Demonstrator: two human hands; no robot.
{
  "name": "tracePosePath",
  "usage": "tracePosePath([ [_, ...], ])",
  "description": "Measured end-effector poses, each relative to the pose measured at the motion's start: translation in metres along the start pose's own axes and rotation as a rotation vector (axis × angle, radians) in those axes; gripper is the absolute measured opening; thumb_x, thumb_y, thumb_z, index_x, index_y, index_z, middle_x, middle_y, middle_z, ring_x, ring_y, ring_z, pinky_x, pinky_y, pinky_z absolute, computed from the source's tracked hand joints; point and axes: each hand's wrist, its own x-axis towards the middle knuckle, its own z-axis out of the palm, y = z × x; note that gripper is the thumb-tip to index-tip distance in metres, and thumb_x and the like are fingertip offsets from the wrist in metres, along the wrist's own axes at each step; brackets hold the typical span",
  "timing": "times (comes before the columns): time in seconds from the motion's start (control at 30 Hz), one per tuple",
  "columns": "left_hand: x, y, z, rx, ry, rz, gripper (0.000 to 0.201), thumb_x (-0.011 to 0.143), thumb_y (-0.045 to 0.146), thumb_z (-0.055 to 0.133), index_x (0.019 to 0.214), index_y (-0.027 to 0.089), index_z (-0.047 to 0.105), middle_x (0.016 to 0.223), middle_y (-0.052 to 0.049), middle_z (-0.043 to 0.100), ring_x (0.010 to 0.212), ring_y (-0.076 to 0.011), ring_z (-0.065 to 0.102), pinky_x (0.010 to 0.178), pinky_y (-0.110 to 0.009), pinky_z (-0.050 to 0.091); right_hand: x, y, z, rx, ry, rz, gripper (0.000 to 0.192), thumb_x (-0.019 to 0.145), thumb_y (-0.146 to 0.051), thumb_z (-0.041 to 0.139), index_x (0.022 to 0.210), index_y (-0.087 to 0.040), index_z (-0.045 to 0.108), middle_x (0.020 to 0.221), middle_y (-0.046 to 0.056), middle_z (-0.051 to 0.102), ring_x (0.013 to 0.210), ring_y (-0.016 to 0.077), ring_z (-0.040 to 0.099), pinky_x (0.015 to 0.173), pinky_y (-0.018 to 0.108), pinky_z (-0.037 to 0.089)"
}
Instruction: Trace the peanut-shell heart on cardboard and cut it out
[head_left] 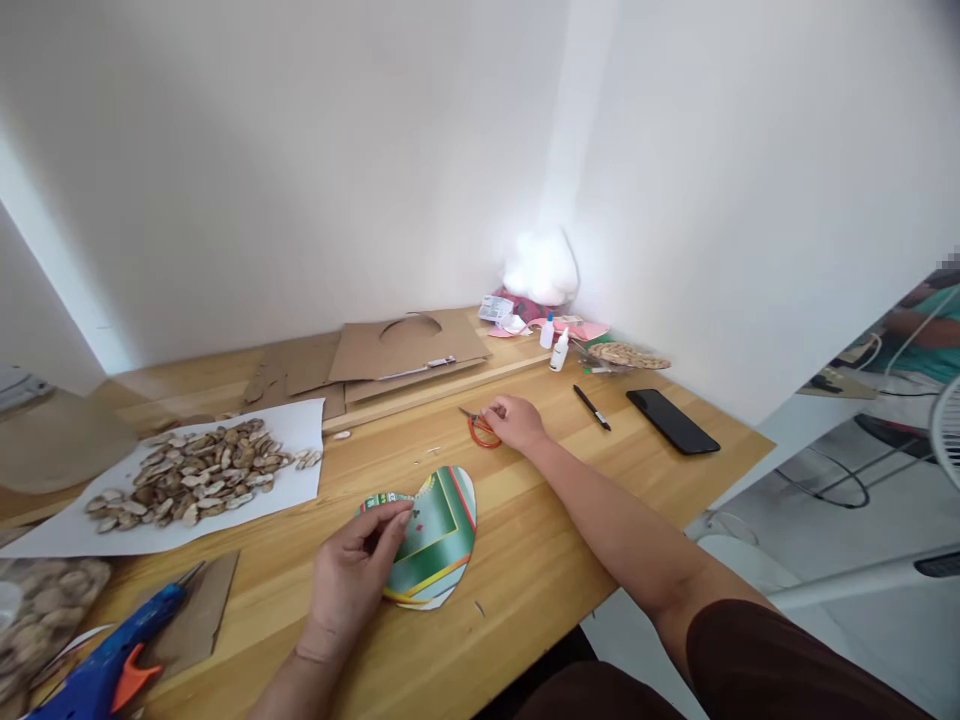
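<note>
A heart-shaped card (pixel 442 540), printed in green with red and yellow bands, lies on the wooden table in front of me. Over its left lobe is my left hand (pixel 352 560), thumb and forefinger pressed together near the notch. Whatever may be between those fingertips is too small or hidden to make out. Farther off, my right hand (pixel 516 422) is closed at the orange-handled scissors (pixel 484 432), which rest on the tabletop with their blades pointing left. My curled fingers hide part of the handles.
Sliced, brown-edged pieces (pixel 202 475) are heaped on white paper (pixel 304 480) at left. Nearer is a blue glue gun (pixel 112 645). Cardboard sheets (pixel 412 350) lie at the back. To the right are small bottles (pixel 559 352), a pen (pixel 592 407) and a phone (pixel 673 421).
</note>
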Motion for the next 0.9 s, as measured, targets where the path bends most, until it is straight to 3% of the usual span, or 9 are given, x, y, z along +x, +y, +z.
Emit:
tracePosePath([
  [0.17,0.005,0.002,-0.003,-0.042,0.070,-0.105,0.044,0.076,0.056,0.066,0.094,0.017,0.078,0.064,-0.002,0.070,0.062,-0.0179,0.064,0.062,-0.027,0.053,-0.007,0.003,0.001,0.105,0.106,0.004,0.030,0.090,-0.044,0.051,0.078,-0.019,0.064,0.076,0.002,0.070,0.068,0.0148,0.058,0.061,0.023,0.040],
  [0.27,0.006,0.000,-0.004,-0.034,0.073,-0.126,0.048,0.075,0.059,0.066,0.094,0.017,0.077,0.065,-0.002,0.071,0.063,-0.0191,0.064,0.063,-0.028,0.053,-0.007,0.011,-0.012,0.135,0.185,0.027,0.037,0.093,-0.046,0.044,0.084,-0.018,0.065,0.078,0.003,0.070,0.070,0.0155,0.060,0.064,0.023,0.044],
  [0.37,0.006,-0.002,-0.004,-0.033,0.058,-0.131,0.048,0.074,0.060,0.066,0.095,0.017,0.077,0.065,-0.002,0.071,0.063,-0.0190,0.064,0.064,-0.028,0.053,0.004,0.031,-0.049,0.114,0.275,0.080,0.043,0.095,-0.045,0.035,0.097,-0.014,0.066,0.086,0.008,0.072,0.076,0.0182,0.063,0.067,0.025,0.047],
  [0.5,0.009,-0.007,-0.004,-0.019,0.030,-0.134,0.049,0.074,0.061,0.066,0.095,0.018,0.078,0.065,-0.002,0.071,0.063,-0.0200,0.066,0.063,-0.028,0.054,0.036,0.070,-0.124,-0.001,0.355,0.165,0.043,0.094,-0.039,0.037,0.110,-0.013,0.067,0.096,0.011,0.073,0.090,0.0229,0.064,0.076,0.031,0.048],
  [0.63,0.013,-0.010,-0.005,-0.018,0.017,-0.152,0.048,0.071,0.061,0.069,0.092,0.019,0.079,0.065,-0.002,0.071,0.063,-0.0196,0.066,0.062,-0.028,0.054,0.069,0.100,-0.173,-0.146,0.244,0.210,0.021,0.087,-0.029,0.059,0.091,-0.015,0.074,0.093,0.011,0.074,0.097,0.0270,0.066,0.085,0.037,0.048],
  [0.77,0.014,-0.009,-0.006,-0.028,0.057,-0.176,0.048,0.070,0.062,0.070,0.092,0.020,0.079,0.067,-0.001,0.071,0.064,-0.0192,0.064,0.062,-0.027,0.053,0.095,0.113,-0.176,-0.222,0.116,0.211,0.024,0.094,-0.034,0.062,0.109,-0.016,0.067,0.118,0.009,0.066,0.107,0.0228,0.063,0.094,0.044,0.050],
  [0.9,0.015,-0.010,-0.009,-0.001,0.090,-0.230,0.046,0.069,0.062,0.071,0.091,0.022,0.079,0.064,0.001,0.068,0.063,-0.0180,0.062,0.061,-0.025,0.052,0.115,0.121,-0.167,-0.207,0.054,0.224,0.029,0.096,-0.035,0.059,0.118,-0.017,0.062,0.124,0.009,0.062,0.107,0.0220,0.063,0.092,0.044,0.053],
])
